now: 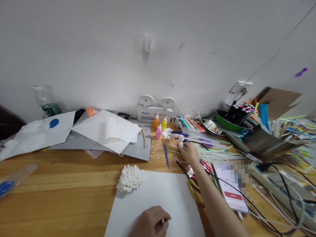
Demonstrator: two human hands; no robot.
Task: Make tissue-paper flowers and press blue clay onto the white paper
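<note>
Glue gun lies at the far end of the person's reach, right of centre, with the right hand's fingers closed round its white body; it looks like light, stiff, smooth plastic, best held by the grip, well behind a nozzle that may be hot; the cord could tug at it. Nearer and to the left, the left hand has thumb and forefinger together on a small white piece, mostly hidden, probably light and easily crushed, so a soft pinch at its edge should suit; beneath is a white sheet; on its far left corner sits a ruffled white cluster, likely fragile, safest lifted low at its base.
</note>
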